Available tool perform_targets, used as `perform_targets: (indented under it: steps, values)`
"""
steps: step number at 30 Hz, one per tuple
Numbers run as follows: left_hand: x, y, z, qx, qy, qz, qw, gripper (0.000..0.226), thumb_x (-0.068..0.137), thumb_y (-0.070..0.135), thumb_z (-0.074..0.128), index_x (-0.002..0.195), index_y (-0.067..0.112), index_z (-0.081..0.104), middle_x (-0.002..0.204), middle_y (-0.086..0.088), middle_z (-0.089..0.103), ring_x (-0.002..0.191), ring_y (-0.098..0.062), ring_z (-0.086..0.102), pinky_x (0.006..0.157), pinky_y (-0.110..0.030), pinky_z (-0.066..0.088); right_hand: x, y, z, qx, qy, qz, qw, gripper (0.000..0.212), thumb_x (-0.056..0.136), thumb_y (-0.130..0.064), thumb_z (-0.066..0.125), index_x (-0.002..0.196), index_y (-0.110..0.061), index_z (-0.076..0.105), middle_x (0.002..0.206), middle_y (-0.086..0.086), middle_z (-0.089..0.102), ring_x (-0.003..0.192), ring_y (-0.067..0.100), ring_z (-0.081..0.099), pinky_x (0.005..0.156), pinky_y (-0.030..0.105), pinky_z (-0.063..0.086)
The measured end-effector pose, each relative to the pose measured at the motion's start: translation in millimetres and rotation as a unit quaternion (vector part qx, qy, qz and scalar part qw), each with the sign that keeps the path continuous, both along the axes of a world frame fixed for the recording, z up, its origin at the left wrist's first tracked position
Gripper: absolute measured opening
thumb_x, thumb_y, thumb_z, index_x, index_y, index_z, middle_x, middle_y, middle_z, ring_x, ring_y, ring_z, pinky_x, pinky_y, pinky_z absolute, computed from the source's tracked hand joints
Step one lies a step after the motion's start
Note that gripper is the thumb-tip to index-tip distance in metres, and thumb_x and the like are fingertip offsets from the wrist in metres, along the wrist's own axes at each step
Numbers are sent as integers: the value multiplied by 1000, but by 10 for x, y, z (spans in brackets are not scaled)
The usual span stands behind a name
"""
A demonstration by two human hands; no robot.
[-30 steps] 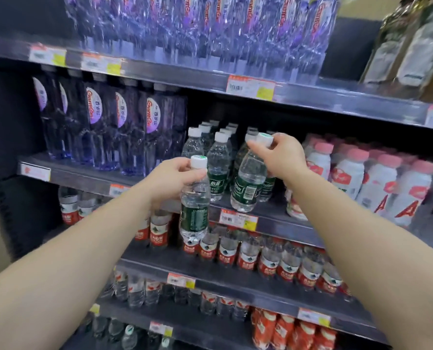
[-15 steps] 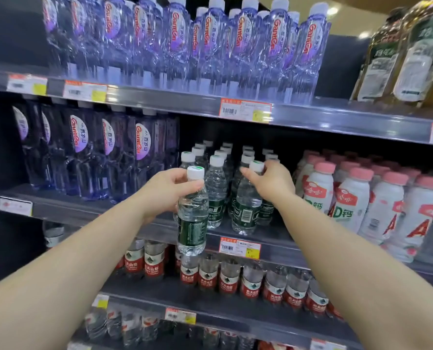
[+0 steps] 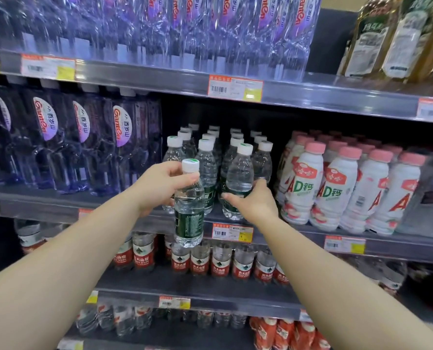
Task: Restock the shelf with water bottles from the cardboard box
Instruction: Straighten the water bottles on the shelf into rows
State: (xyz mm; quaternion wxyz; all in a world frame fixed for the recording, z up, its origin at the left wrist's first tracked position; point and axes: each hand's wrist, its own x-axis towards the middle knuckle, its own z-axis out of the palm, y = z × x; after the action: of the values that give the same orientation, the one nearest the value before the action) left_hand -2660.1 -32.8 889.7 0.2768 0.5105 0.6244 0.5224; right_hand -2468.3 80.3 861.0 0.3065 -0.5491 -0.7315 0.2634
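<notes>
My left hand grips a small green-labelled water bottle by its neck and holds it upright in front of the middle shelf's edge. My right hand is wrapped around the lower part of a second green-labelled bottle, which stands upright at the shelf's front. Behind both stand rows of the same white-capped bottles. No cardboard box is in view.
Tall purple-labelled water bottles fill the shelf to the left and the shelf above. White drink bottles with pink caps stand right of my right hand. Red-labelled water bottles line the shelf below. Oil bottles are at the top right.
My right hand has slid from the cap down to the body of its bottle, which now stands upright on the shelf. The left hand still holds its bottle in front of the shelf edge.
</notes>
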Motion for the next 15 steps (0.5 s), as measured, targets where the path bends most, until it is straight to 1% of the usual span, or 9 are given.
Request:
perform_targets:
  steps: [2,3,5,6,7,9,11,15]
  values:
    - [-2,-9,-22,-1,4,-1,1000,27,88,40,69,114,33,68,108,10,73,94,-16,65,76,-37,52,35,9,-32,-7,50,42,998,78,76,-52,76,135,-15,42,125,-1,55,102,18,55,81,31,47]
    - [-12,-12,-33,-1,5,-3,1000,28,89,40,69,115,31,67,108,10,73,93,-15,64,74,-36,51,58,14,-43,-19,76,67,995,73,78,-46,76,136,-16,43,125,-3,56,104,15,55,84,28,45]
    - [-35,-15,-51,-3,9,-3,1000,31,89,40,68,118,29,66,110,10,72,95,-15,64,73,-34,50,99,1,-62,-45,123,103,986,69,83,-35,75,140,-16,41,134,0,54,115,14,54,89,24,43]
    - [-38,-24,-50,-5,11,-1,1000,32,89,40,68,119,29,66,111,10,71,98,-15,64,73,-35,51,109,-8,-72,-55,136,110,983,69,85,-32,73,142,-16,39,137,2,52,117,14,53,89,23,42]
    - [-46,-28,-57,-7,12,2,1000,33,89,40,68,120,29,66,112,10,71,101,-15,65,75,-36,52,109,-15,-85,-60,141,113,982,69,85,-31,73,143,-16,38,137,2,52,114,13,52,88,23,41]
    - [-48,-37,-65,-10,7,4,1000,34,89,40,68,121,28,65,113,10,71,104,-17,65,81,-40,56,72,-36,-122,-53,120,113,985,74,81,-34,77,141,-18,37,129,-1,53,108,13,51,87,25,41]
    - [-35,-46,-73,-13,2,3,1000,33,89,38,68,120,26,66,111,9,72,103,-17,66,84,-40,55,6,-46,-175,-25,80,99,992,80,74,-40,82,137,-20,37,122,-5,53,109,17,53,85,29,43]
    - [-25,-58,-102,-19,-11,-11,1000,22,90,33,68,112,29,68,108,9,74,103,-17,68,87,-44,57,-89,-32,-225,8,61,56,997,72,71,-40,84,127,-19,44,123,-2,58,103,18,58,77,30,45]
